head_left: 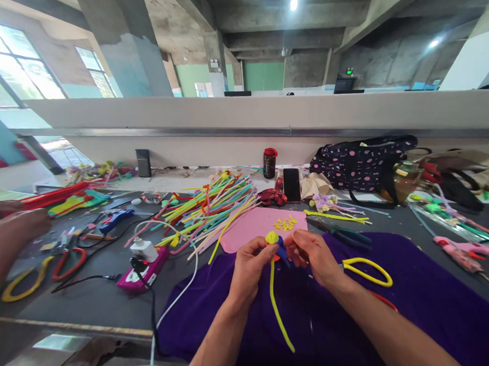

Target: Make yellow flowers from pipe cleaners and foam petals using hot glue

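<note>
yellow flower (pixel 272 236): at the near edge of the pink sheet (pixel 247 226), a small rounded head held over the purple cloth (pixel 205 297).
yellow stem (pixel 276 307): droops from under the head, on the near side of the pink sheet, its lower end free.
handling: probably very light, soft and fuzzy, with a bendable core; the head looks easy to squash, the stem apt to flop or kink rather than slip.
best hold: likely the base, where head meets stem, in a light pinch that spares the head.
left hand (pixel 252 264): thumb and finger pinched on the base of the yellow flower, just short of the pink sheet.
right hand (pixel 316 255): fingers curled, thumb and fingertip close together beside the blue object (pixel 282 252); cannot tell whether they clamp anything.
blue object: between the hands, near the pink sheet's front edge, too covered to identify.
yellow bits (pixel 285 223): scattered on the pink sheet's right part.
coloured stems (pixel 212 198): heaped left of and beyond the pink sheet.
phone (pixel 291 185): just beyond the pink sheet, on the table (pixel 90 303).
co-worker's hand (pixel 21 222): far left of the pink sheet.
</note>
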Tool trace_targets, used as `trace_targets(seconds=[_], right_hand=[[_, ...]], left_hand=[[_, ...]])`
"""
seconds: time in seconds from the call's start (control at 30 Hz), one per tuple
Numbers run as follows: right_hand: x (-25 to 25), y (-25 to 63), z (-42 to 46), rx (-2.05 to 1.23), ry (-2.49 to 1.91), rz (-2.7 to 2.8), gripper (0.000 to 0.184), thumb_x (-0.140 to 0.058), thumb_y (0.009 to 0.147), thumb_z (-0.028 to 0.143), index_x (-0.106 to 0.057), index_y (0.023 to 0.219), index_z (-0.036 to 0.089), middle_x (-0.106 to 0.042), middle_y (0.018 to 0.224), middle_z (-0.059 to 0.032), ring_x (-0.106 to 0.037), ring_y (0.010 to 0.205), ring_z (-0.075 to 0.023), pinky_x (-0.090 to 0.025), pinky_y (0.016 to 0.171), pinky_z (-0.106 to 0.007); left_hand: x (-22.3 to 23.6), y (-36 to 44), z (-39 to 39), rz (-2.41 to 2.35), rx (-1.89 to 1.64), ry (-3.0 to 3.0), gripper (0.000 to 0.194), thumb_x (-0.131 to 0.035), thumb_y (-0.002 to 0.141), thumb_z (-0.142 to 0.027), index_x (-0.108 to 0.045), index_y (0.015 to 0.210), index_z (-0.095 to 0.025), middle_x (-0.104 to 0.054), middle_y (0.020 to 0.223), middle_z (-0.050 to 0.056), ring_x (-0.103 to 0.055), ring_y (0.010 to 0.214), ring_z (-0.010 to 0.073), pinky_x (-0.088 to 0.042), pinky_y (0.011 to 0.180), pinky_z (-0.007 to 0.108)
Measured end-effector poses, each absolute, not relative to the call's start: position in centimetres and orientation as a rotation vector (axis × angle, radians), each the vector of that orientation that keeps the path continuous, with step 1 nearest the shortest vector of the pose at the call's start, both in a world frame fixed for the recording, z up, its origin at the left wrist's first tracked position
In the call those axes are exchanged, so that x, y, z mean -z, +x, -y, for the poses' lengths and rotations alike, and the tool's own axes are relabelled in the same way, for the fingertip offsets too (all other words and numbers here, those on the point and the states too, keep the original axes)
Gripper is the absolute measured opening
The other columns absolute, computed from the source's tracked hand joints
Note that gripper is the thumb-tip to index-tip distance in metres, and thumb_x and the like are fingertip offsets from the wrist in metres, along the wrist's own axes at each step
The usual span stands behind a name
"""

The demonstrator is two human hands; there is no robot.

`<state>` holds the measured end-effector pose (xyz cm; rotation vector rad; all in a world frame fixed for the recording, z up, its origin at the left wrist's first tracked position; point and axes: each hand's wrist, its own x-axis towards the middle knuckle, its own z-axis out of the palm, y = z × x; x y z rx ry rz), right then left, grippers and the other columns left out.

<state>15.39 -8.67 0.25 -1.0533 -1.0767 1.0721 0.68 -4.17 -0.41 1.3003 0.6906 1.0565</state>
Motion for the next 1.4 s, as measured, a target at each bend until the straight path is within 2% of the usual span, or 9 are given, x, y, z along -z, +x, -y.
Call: trace_targets(seconds=[0.13,0.27,0.43,0.5,0.63,0.77,0.9,1.17,1.4], right_hand=[[0.0,14.1,9.2,-1.174,-1.093,1.171,0.028,-0.056,0.079,0.04,-0.06,0.069,0.015,-0.058,0.058,0.0012,-0.044,0.04,-0.0057,-0.023,0.037,-0.018],[0.4,13.2,9.6,-1.276,-1.065,1.2,0.026,-0.059,0.076,0.04,-0.061,0.072,0.015,-0.052,0.049,0.0042,-0.042,0.038,-0.0054,-0.022,0.035,-0.017],[0.6,13.1,9.3,-1.354,-0.983,1.134,0.025,-0.061,0.076,0.038,-0.057,0.07,0.014,-0.062,0.068,-0.0006,-0.046,0.039,-0.0038,-0.02,0.033,-0.015],[0.7,13.2,9.2,-1.291,-0.998,1.155,0.024,-0.061,0.075,0.036,-0.056,0.068,0.014,-0.061,0.065,0.0,-0.045,0.037,-0.0036,-0.022,0.033,-0.015],[0.8,13.6,9.1,-0.999,-1.076,1.258,0.022,-0.06,0.076,0.034,-0.058,0.067,0.015,-0.057,0.058,0.0026,-0.046,0.039,-0.0052,-0.033,0.038,-0.017],[1.1,13.8,9.0,-0.875,-1.133,1.306,0.02,-0.059,0.078,0.033,-0.059,0.068,0.015,-0.057,0.057,0.0027,-0.047,0.04,-0.0064,-0.035,0.039,-0.018],[1.5,13.8,8.8,-0.848,-1.161,1.324,0.02,-0.06,0.076,0.031,-0.056,0.064,0.015,-0.052,0.05,0.0044,-0.045,0.039,-0.007,-0.034,0.04,-0.019],[1.8,14.0,8.6,-0.85,-1.219,1.358,0.024,-0.06,0.076,0.034,-0.053,0.061,0.016,-0.053,0.05,0.0043,-0.045,0.038,-0.0074,-0.033,0.039,-0.019],[2.0,13.8,8.4,-0.94,-1.241,1.359,0.02,-0.058,0.076,0.029,-0.053,0.061,0.016,-0.054,0.051,0.0043,-0.045,0.036,-0.0071,-0.033,0.037,-0.018]], left_hand=[[0.5,0.6,3.9,-0.604,-0.972,1.038,0.017,-0.069,0.066,-0.03,-0.065,0.069,-0.014,-0.061,0.062,0.001,-0.054,0.055,0.0105,-0.042,0.056,0.023],[0.7,0.7,3.9,-0.594,-0.949,0.947,0.016,-0.07,0.066,-0.028,-0.067,0.072,-0.013,-0.062,0.067,0.002,-0.051,0.051,0.0074,-0.038,0.048,0.02],[0.6,1.0,4.1,-0.558,-0.902,1.019,0.02,-0.068,0.067,-0.028,-0.069,0.077,-0.011,-0.058,0.061,0.001,-0.04,0.042,0.0029,-0.028,0.04,0.017],[0.5,1.1,4.3,-0.539,-0.891,1.02,0.022,-0.069,0.066,-0.028,-0.069,0.081,-0.011,-0.057,0.061,0.0,-0.041,0.044,0.0034,-0.03,0.042,0.017],[0.7,1.3,4.2,-0.529,-0.902,0.971,0.028,-0.072,0.063,-0.026,-0.069,0.087,-0.012,-0.061,0.067,0.003,-0.049,0.054,0.0073,-0.039,0.054,0.02],[1.1,1.5,4.0,-0.548,-0.905,0.926,0.023,-0.072,0.062,-0.024,-0.069,0.082,-0.012,-0.063,0.068,0.003,-0.053,0.058,0.0093,-0.041,0.061,0.023],[1.2,1.6,4.0,-0.547,-0.917,0.909,0.017,-0.071,0.064,-0.024,-0.069,0.076,-0.011,-0.061,0.063,0.001,-0.052,0.054,0.0084,-0.04,0.057,0.021],[1.2,1.8,4.2,-0.532,-0.915,0.914,0.011,-0.07,0.065,-0.023,-0.067,0.069,-0.013,-0.061,0.061,0.0,-0.052,0.053,0.0095,-0.04,0.053,0.022],[1.3,1.6,3.5,-0.613,-0.947,0.889,0.017,-0.072,0.061,-0.026,-0.068,0.07,-0.013,-0.061,0.059,0.0,-0.052,0.051,0.0091,-0.038,0.05,0.021]])
